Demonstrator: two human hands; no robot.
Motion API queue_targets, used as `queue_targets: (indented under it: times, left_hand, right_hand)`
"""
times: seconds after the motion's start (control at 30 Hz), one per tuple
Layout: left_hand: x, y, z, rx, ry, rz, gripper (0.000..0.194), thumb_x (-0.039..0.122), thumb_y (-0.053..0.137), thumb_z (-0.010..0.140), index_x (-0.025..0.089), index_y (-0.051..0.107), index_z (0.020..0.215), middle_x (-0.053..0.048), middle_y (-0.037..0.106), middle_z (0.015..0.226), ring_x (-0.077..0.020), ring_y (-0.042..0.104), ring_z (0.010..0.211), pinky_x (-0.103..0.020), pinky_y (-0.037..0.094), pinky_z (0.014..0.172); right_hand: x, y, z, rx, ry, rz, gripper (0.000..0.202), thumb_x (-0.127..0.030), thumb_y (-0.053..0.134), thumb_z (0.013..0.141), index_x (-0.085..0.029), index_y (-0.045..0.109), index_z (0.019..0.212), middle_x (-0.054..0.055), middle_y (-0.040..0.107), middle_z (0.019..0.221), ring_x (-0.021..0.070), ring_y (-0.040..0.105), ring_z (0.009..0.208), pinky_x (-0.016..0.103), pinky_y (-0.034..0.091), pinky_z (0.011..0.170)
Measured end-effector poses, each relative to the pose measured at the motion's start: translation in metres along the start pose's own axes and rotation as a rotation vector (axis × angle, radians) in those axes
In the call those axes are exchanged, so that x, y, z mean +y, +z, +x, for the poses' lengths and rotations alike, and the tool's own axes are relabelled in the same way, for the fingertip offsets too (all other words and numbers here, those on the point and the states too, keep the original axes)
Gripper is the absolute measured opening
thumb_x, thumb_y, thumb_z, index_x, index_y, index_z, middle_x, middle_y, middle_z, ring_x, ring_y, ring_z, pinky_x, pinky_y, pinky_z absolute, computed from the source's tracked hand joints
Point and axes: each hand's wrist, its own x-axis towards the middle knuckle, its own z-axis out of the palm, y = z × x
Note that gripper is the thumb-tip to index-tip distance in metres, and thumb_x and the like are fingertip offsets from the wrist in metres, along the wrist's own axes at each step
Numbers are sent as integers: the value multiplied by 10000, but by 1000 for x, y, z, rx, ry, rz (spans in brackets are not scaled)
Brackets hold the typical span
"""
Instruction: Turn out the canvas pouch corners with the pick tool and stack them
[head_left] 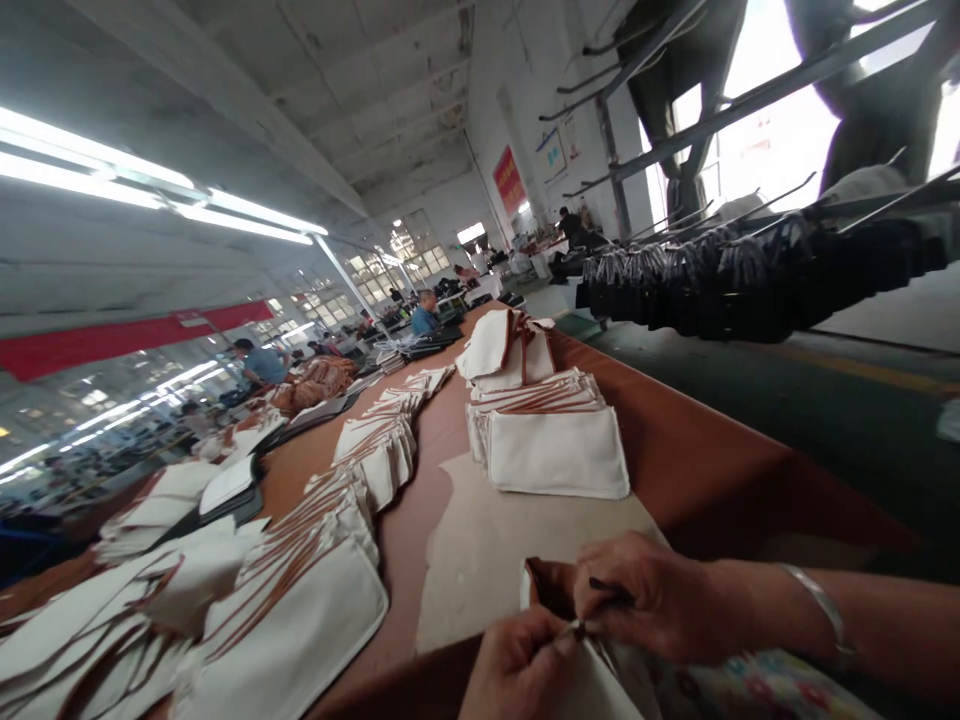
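Observation:
At the table's near edge my left hand [517, 665] pinches the edge of a white fabric pouch [604, 690] with brown lining. Right beside it, my right hand [660, 590] is closed over the same edge, fingers curled around a small dark tool [611, 592] whose kind I cannot make out. The fingertips of both hands nearly meet at one spot on the pouch. Ahead of them, a stack of white pouches [559, 452] with brown edging leans in a row on a beige sheet [465, 540].
A long row of white pouches [300, 610] runs along the left of the brown-covered table [675, 420]. More white pieces [82, 620] lie at far left. On the right, a metal rack [615, 180] carries hanging dark bags [720, 300]. Several people work farther back.

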Motion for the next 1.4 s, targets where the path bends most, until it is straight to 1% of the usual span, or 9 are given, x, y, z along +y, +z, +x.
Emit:
queue_targets:
  times: [0.2, 0.3, 0.47, 0.6, 0.7, 0.8, 1.03, 1.23, 1.4]
  left_hand:
    - [-2, 6, 7, 22, -31, -207, 665, 772, 621, 721, 124, 607, 571, 31, 408, 506, -85, 289, 490, -253, 182, 504]
    - [-10, 7, 11, -36, -56, -283, 627, 741, 708, 669, 139, 569, 562, 40, 391, 497, -77, 294, 469, -245, 184, 497]
    - [-8, 4, 7, -21, -38, -97, 581, 687, 775, 638, 141, 580, 617, 38, 425, 542, -80, 308, 501, -240, 174, 496]
    - [11, 0, -6, -29, 122, 215, 582, 684, 639, 787, 107, 700, 739, -1, 486, 634, -124, 396, 608, -244, 254, 545]
    - [22, -2, -14, -15, 205, 372, 542, 650, 560, 863, 145, 654, 691, 12, 450, 643, -122, 388, 601, -245, 247, 532]
    - [28, -4, -19, -23, 241, 437, 491, 597, 539, 899, 162, 618, 684, 15, 453, 645, -122, 402, 592, -245, 258, 530]
    - [30, -6, -13, -70, 399, 483, 390, 471, 568, 922, 166, 658, 696, 12, 504, 623, -120, 452, 576, -231, 311, 554]
    - [29, -6, -12, -38, 474, 489, 353, 436, 601, 915, 167, 706, 711, -10, 564, 613, -130, 494, 576, -236, 308, 552]
    - [32, -7, -15, -67, 476, 528, 339, 405, 584, 930, 165, 678, 709, 2, 532, 615, -119, 472, 572, -230, 301, 544]
  right_hand:
    - [8, -5, -7, -125, -191, -274, 182, -171, 443, 920, -159, 622, 890, 81, 636, 853, 154, 555, 739, 246, 413, 661]
    - [14, -6, -7, -151, -302, -430, 268, -212, 382, 971, -164, 642, 924, 70, 632, 810, 168, 526, 718, 280, 405, 673]
    - [16, -4, -10, -185, -402, -562, 274, -210, 405, 995, -154, 653, 895, 67, 609, 782, 172, 508, 726, 299, 410, 708]
    - [8, -6, -9, -119, -103, -95, 185, -288, 498, 967, -146, 612, 933, 52, 604, 835, 149, 529, 747, 260, 431, 688]
    - [4, -13, -4, -77, 315, 352, 420, -511, 483, 981, -111, 601, 1028, 26, 585, 797, 119, 517, 672, 223, 429, 613]
    - [1, -22, 3, -177, 496, 511, 571, -639, 495, 937, -91, 655, 935, 17, 573, 740, 115, 521, 657, 216, 415, 603]
    - [-3, -30, 13, -336, 487, 437, 494, -578, 662, 852, -103, 650, 721, -58, 437, 598, 70, 371, 574, 201, 347, 548]
    - [4, -28, 13, -397, 461, 407, 506, -586, 631, 873, -126, 601, 663, -68, 411, 571, 76, 367, 578, 218, 385, 619]
    - [-2, -31, 16, -402, 261, 327, 536, -564, 542, 938, -131, 547, 623, -59, 403, 591, 82, 391, 613, 234, 396, 704]
